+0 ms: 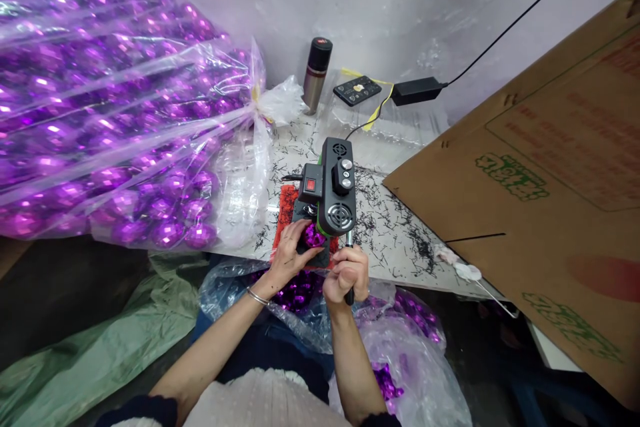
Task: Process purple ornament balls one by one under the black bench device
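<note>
A black machine (pixel 339 187) with a red switch and round vents stands on the table, over a red mat (pixel 287 208). My left hand (pixel 290 255) holds a shiny purple ball (pixel 314 235) between thumb and fingers at the machine's near end. My right hand (pixel 347 272) is wrapped round the machine's black-gripped lever (pixel 349 295), on the right side. Below the table edge, more purple balls (pixel 297 291) lie in a clear plastic bag near my lap.
A big clear bag of purple balls (pixel 115 127) fills the left. A bottle (pixel 317 77), a phone (pixel 357 90) and a power adapter (pixel 417 91) are at the back. A large cardboard box (pixel 540 167) leans at the right. Small black bits litter the white table (pixel 395 267).
</note>
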`<state>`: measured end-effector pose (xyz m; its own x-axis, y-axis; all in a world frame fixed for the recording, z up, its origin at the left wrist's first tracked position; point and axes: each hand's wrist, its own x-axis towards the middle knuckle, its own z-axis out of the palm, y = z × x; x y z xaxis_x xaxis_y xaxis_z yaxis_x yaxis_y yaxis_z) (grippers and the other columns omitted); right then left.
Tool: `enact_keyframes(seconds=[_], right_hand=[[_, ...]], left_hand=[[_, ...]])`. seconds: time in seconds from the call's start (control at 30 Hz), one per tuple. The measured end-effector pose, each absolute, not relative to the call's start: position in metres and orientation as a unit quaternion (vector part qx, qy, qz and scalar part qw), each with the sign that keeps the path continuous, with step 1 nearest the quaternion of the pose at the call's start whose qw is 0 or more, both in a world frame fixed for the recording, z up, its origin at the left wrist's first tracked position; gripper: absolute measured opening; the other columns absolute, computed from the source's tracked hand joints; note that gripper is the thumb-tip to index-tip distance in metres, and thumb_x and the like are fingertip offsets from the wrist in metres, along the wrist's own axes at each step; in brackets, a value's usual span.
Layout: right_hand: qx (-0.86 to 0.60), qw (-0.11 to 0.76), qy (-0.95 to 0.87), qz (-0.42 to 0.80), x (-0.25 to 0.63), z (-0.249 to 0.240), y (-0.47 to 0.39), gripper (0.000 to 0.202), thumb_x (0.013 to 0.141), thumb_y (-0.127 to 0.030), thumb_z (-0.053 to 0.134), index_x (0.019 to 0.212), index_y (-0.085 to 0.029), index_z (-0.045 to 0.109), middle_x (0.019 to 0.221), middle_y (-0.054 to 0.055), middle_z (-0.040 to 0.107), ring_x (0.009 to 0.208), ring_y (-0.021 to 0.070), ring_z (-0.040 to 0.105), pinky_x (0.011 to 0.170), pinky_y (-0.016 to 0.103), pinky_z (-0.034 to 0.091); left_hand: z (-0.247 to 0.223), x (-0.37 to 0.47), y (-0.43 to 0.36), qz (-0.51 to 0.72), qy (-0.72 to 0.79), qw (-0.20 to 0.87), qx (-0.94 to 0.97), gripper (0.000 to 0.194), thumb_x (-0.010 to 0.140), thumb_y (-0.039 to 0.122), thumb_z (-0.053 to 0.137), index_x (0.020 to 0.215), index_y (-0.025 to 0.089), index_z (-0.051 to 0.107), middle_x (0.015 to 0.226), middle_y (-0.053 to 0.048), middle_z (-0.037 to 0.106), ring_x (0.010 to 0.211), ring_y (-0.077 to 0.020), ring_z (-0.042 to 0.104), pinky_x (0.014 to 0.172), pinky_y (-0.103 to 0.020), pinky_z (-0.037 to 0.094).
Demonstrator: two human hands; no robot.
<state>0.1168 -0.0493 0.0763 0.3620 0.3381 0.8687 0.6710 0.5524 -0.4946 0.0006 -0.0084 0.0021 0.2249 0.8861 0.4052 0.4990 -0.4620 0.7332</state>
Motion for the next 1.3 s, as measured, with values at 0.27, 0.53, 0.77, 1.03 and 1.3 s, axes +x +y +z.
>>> enact_keyframes(seconds=[0.27, 0.53, 0.77, 1.03, 1.3], right_hand=[[-0.453, 0.657, -0.59, -0.122, 0.12, 0.069, -0.05, 0.037, 0.113, -0.025, 0.037, 0.08, -0.024, 0.054, 0.078, -0.003, 0.061, 0.066, 0.0132, 0.059, 0.072, 0.035, 0.052], [-0.507, 0.661, -0.552, -0.029, 0.118, 0.136, -0.061, 0.038, 0.109, -0.015, 0.045, 0.072, -0.023, 0.052, 0.068, -0.003, 0.056, 0.067, 0.0138, 0.061, 0.064, 0.031, 0.046], [-0.512, 0.662, -0.547, -0.014, 0.118, 0.144, -0.063, 0.04, 0.11, -0.018, 0.047, 0.071, -0.023, 0.055, 0.065, -0.003, 0.056, 0.07, 0.0141, 0.065, 0.066, 0.03, 0.049], [-0.505, 0.677, -0.536, -0.02, 0.118, 0.118, -0.062, 0.039, 0.11, -0.025, 0.048, 0.072, -0.023, 0.056, 0.073, -0.001, 0.062, 0.067, 0.0141, 0.063, 0.06, 0.03, 0.049], [-0.503, 0.679, -0.534, -0.031, 0.118, 0.117, -0.061, 0.04, 0.11, -0.025, 0.049, 0.071, -0.022, 0.057, 0.073, -0.001, 0.062, 0.067, 0.014, 0.064, 0.059, 0.029, 0.05]], left_hand=[[0.001, 0.001, -0.009, 0.427, 0.457, 0.245, 0.741, 0.06, 0.095, 0.044, 0.084, 0.148, 0.026, 0.061, 0.139, -0.013, 0.074, 0.129, -0.0332, 0.07, 0.11, -0.051, 0.058], [0.003, -0.002, -0.003, 0.444, 0.433, 0.268, 0.737, 0.062, 0.093, 0.044, 0.087, 0.146, 0.026, 0.061, 0.14, -0.013, 0.074, 0.132, -0.0322, 0.072, 0.114, -0.051, 0.059], [0.008, -0.039, -0.058, 0.425, 0.31, 0.21, 0.824, 0.068, 0.099, 0.027, 0.076, 0.161, 0.026, 0.047, 0.145, -0.019, 0.071, 0.136, -0.0326, 0.072, 0.112, -0.053, 0.063], [0.016, -0.069, -0.094, 0.353, 0.236, 0.229, 0.876, 0.056, 0.102, 0.019, 0.068, 0.157, 0.024, 0.057, 0.137, -0.016, 0.078, 0.127, -0.0261, 0.077, 0.105, -0.038, 0.067], [0.097, -0.127, 0.07, 0.463, 0.5, 0.093, 0.726, 0.031, 0.112, 0.026, 0.05, 0.131, 0.024, 0.074, 0.125, -0.01, 0.081, 0.111, -0.0257, 0.079, 0.1, -0.053, 0.067]])
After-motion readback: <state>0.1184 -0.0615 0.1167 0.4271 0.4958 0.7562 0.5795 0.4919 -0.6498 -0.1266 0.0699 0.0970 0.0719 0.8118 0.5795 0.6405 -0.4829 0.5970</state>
